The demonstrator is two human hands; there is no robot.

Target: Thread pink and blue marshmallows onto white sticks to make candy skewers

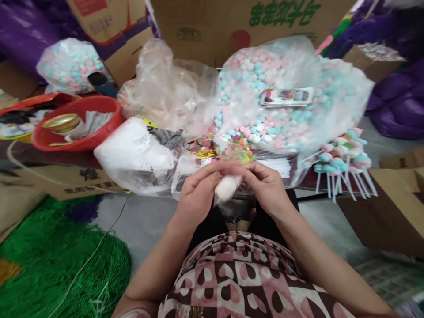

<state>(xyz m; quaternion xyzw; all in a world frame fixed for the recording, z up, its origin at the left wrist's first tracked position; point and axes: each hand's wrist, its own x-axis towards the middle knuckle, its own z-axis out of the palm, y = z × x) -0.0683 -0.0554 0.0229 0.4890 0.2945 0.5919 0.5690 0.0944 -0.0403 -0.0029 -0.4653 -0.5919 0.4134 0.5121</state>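
Observation:
Close to my body at the table's front edge, a small white rounded piece (pixel 227 190) hangs between my hands, slightly blurred; it looks like a marshmallow. My left hand (pixel 198 190) is closed, its fingertips pinched at the top of the piece. From the other side my right hand (pixel 266 185) is closed too, thumb and fingers pressed together beside it. My fingers hide the piece's upper end. Just beyond my hands lie small colourful candies (pixel 240 150), gold twist ties (pixel 206 153) and a stack of white sticks (pixel 278 167).
A large clear bag of pastel marshmallows (pixel 258 128) covers the table's back right, with a printed packet (pixel 287 97) on top. Marshmallow pops (pixel 342 154) stand at the right edge. To the left are a white plastic bag (pixel 135 150) and a red basin (pixel 109 117). Green netting (pixel 82 260) lies below.

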